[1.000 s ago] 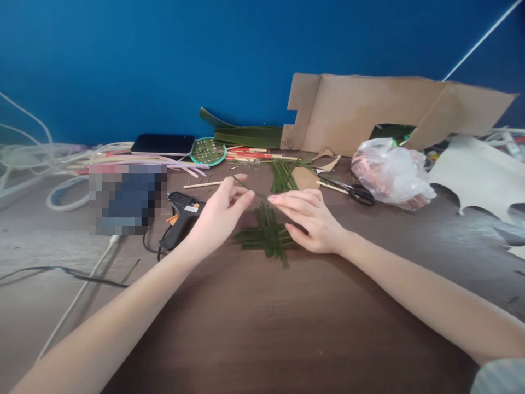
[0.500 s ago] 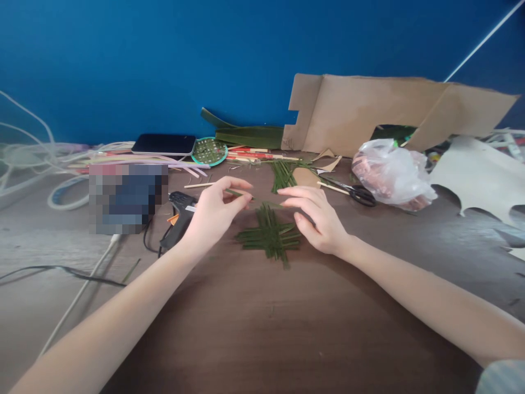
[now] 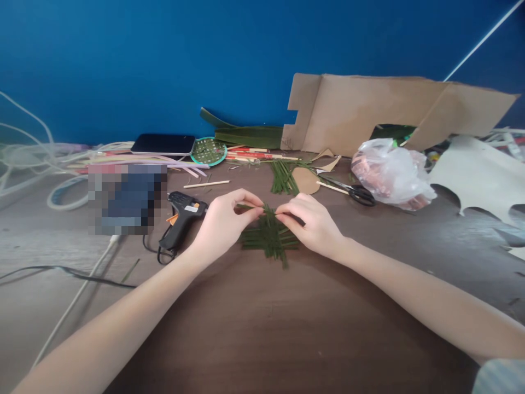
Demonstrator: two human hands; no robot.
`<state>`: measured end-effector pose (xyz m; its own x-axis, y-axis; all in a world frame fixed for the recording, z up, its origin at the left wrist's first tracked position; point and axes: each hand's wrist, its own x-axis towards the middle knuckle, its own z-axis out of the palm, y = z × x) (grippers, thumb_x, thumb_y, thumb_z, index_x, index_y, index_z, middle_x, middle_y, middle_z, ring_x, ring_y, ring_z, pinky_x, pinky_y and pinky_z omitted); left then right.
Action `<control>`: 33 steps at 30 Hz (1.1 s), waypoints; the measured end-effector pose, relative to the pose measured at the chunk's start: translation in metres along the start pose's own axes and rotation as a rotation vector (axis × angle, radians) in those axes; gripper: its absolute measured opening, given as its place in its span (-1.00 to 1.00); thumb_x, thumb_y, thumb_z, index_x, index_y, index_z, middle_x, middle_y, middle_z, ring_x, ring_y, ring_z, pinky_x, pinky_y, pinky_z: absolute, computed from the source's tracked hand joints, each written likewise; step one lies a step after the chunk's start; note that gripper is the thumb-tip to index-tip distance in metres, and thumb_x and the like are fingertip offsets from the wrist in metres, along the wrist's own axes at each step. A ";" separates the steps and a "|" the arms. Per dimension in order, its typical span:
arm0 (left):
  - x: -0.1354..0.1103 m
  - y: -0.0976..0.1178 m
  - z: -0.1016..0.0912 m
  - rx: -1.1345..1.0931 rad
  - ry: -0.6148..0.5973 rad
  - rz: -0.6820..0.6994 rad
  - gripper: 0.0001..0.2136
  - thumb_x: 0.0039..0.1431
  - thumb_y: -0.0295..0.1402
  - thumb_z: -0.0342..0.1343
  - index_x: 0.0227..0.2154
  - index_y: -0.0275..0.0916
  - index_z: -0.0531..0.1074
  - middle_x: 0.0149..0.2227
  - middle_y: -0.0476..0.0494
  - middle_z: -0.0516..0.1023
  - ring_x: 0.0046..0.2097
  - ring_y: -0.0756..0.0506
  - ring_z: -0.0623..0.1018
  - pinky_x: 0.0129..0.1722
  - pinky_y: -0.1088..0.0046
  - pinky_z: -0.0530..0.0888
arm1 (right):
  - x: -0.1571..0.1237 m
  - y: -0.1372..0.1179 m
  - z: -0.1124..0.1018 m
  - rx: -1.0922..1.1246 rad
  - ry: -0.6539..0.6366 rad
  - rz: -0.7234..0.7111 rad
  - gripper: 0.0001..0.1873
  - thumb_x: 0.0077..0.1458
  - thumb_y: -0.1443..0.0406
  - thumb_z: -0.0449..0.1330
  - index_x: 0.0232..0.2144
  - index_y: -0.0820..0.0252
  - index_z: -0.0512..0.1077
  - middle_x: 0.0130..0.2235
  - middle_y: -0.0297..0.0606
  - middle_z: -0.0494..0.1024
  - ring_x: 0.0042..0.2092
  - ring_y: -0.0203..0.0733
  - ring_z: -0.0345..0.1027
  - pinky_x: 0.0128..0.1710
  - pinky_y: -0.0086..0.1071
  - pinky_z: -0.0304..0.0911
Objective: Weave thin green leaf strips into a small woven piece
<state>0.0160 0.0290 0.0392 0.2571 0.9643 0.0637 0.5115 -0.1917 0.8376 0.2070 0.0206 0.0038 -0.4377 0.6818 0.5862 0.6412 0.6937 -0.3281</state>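
Note:
A small mat of crossed green leaf strips [image 3: 270, 241] lies on the brown table [image 3: 262, 328]. My left hand [image 3: 223, 221] pinches one end of a single thin green strip [image 3: 266, 209] at the mat's far edge. My right hand [image 3: 314, 221] pinches the other end, fingers curled and resting on the mat's right side. The strip lies across the top of the mat between both hands.
A black glue gun [image 3: 180, 216] lies left of my left hand. Loose green strips [image 3: 283, 178], scissors [image 3: 353, 191], a plastic bag [image 3: 391, 172], cardboard [image 3: 369, 112], a phone [image 3: 163, 144], a round woven piece [image 3: 208, 151] and cables [image 3: 36, 158] lie behind.
Both hands have come down and toward me with the single strip, from above the table to the mat's far edge. The fingers have closed into pinches.

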 end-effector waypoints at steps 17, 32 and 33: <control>-0.003 -0.009 0.010 0.760 -0.055 0.089 -0.61 -0.06 -0.17 0.23 -0.19 -0.28 0.38 -0.14 -0.18 0.41 -0.05 -0.26 0.31 -0.09 0.19 0.27 | -0.004 0.010 0.004 -0.020 0.063 0.164 -0.89 0.08 0.41 0.04 -0.39 0.21 0.37 -0.45 -0.27 0.45 -0.36 -0.20 0.28 -0.32 -0.34 0.21; -0.003 -0.015 0.014 0.740 -0.043 0.078 -0.55 -0.09 -0.17 0.25 -0.16 -0.32 0.34 -0.13 -0.23 0.34 -0.05 -0.27 0.27 -0.08 0.16 0.26 | -0.004 0.010 0.004 0.169 0.050 0.327 -0.91 0.08 0.36 0.09 -0.38 0.19 0.41 -0.47 -0.31 0.44 -0.37 -0.23 0.31 -0.37 -0.37 0.20; -0.003 -0.015 0.014 0.739 -0.045 0.082 -0.54 -0.09 -0.17 0.25 -0.14 -0.31 0.34 -0.12 -0.23 0.34 -0.04 -0.27 0.27 -0.07 0.16 0.26 | -0.004 0.010 0.004 0.173 0.050 0.330 -0.90 0.08 0.36 0.09 -0.38 0.20 0.41 -0.47 -0.31 0.44 -0.37 -0.23 0.31 -0.37 -0.37 0.20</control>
<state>0.0193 0.0262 0.0187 0.3433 0.9363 0.0745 0.9034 -0.3509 0.2466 0.2127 0.0260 -0.0049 -0.1914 0.8662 0.4617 0.6251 0.4702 -0.6230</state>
